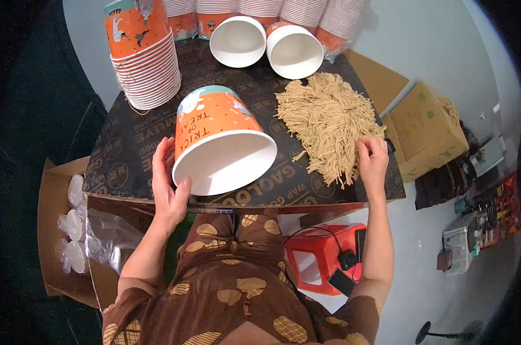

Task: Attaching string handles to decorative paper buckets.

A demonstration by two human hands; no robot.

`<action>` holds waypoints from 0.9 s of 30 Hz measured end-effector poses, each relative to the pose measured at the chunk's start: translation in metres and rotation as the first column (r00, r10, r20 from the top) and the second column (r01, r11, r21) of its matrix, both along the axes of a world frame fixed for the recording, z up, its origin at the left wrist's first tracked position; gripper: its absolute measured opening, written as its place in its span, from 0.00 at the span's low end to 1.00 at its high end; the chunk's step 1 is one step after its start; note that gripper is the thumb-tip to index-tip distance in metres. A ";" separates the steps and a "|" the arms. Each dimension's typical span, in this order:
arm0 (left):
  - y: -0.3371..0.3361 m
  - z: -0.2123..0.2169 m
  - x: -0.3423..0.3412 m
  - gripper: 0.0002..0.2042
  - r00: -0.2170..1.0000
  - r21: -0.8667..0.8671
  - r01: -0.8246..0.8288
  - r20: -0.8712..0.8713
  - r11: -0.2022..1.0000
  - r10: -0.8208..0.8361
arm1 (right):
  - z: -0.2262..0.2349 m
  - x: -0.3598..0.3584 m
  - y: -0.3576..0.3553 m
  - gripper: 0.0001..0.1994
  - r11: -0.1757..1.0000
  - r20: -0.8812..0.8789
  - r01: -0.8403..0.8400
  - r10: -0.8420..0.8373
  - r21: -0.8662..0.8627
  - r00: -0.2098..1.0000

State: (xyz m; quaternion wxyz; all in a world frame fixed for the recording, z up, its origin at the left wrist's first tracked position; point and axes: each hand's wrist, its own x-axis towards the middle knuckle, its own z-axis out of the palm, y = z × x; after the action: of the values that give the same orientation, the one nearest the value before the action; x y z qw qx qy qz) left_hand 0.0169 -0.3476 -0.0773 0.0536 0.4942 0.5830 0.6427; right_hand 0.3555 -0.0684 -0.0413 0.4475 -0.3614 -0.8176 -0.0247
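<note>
Paper bucket [221, 127], base toward 12 o'clock, is held at 8 o'clock by the left hand [169, 194]; the right hand [374, 161], fingers bent, pinch uncertain, sits at 4 o'clock on the tan cord heap [330, 123].

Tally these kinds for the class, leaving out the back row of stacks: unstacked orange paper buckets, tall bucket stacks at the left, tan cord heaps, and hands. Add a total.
Unstacked orange paper buckets: 3 (near bucket, rear-left bucket, rear-right bucket)
Tall bucket stack at left: 1
Tan cord heap: 1
Hands: 2 (left hand, right hand)
Total: 7
</note>
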 end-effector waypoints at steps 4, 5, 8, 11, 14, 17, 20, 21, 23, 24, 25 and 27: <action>0.001 -0.001 0.001 0.37 0.999 -0.014 -0.034 -0.005 0.999 0.034 | -0.004 0.001 0.009 0.04 0.994 -0.025 -0.050 0.048 -0.093 0.999; 0.001 -0.001 0.001 0.37 0.999 -0.014 -0.034 -0.005 0.999 0.034 | -0.004 0.001 0.010 0.04 0.988 -0.048 -0.065 0.059 -0.137 0.997; 0.002 -0.002 0.002 0.37 0.999 -0.015 -0.035 0.002 0.999 0.035 | -0.002 -0.006 0.007 0.03 0.945 -0.135 -0.108 0.069 -0.307 0.988; 0.001 -0.001 0.002 0.36 0.999 -0.005 -0.040 -0.001 0.999 0.040 | 0.001 -0.008 0.005 0.03 0.931 -0.139 -0.115 0.070 -0.348 0.988; 0.000 -0.002 0.002 0.36 0.999 -0.007 -0.044 -0.006 0.999 0.044 | 0.007 -0.008 0.001 0.03 0.977 -0.015 -0.121 0.121 -0.172 0.993; 0.000 -0.001 0.003 0.35 0.999 0.001 -0.048 -0.002 0.999 0.048 | 0.012 -0.012 -0.006 0.04 0.988 0.110 -0.141 0.148 -0.068 0.983; 0.001 -0.001 0.003 0.35 0.999 -0.007 -0.052 0.002 0.999 0.052 | 0.015 -0.017 -0.007 0.04 0.984 0.214 -0.170 0.154 0.060 0.965; 0.001 -0.002 0.002 0.35 0.999 -0.006 -0.050 0.002 0.999 0.050 | 0.015 -0.019 -0.009 0.04 0.983 0.214 -0.172 0.156 0.060 0.964; 0.001 -0.002 0.002 0.35 0.999 -0.003 -0.050 0.001 0.999 0.050 | 0.018 -0.024 -0.011 0.05 0.979 0.229 -0.169 0.140 0.111 0.963; 0.001 -0.002 0.003 0.35 0.999 -0.005 -0.051 0.000 0.999 0.051 | 0.020 -0.025 -0.013 0.05 0.979 0.227 -0.170 0.142 0.112 0.964; 0.002 -0.001 0.004 0.35 0.999 -0.007 -0.051 -0.001 0.999 0.051 | 0.021 -0.027 -0.013 0.05 0.978 0.252 -0.170 0.135 0.124 0.958; 0.001 -0.001 0.004 0.35 0.998 -0.007 -0.055 0.003 0.998 0.055 | 0.023 -0.029 -0.012 0.06 0.975 0.278 -0.173 0.130 0.136 0.952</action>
State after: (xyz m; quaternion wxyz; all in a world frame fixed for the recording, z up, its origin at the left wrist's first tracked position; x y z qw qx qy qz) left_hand 0.0207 -0.3466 -0.0786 0.0385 0.4768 0.5986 0.6425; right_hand 0.3263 -0.0805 -0.0186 0.3609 -0.2538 -0.8914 -0.1039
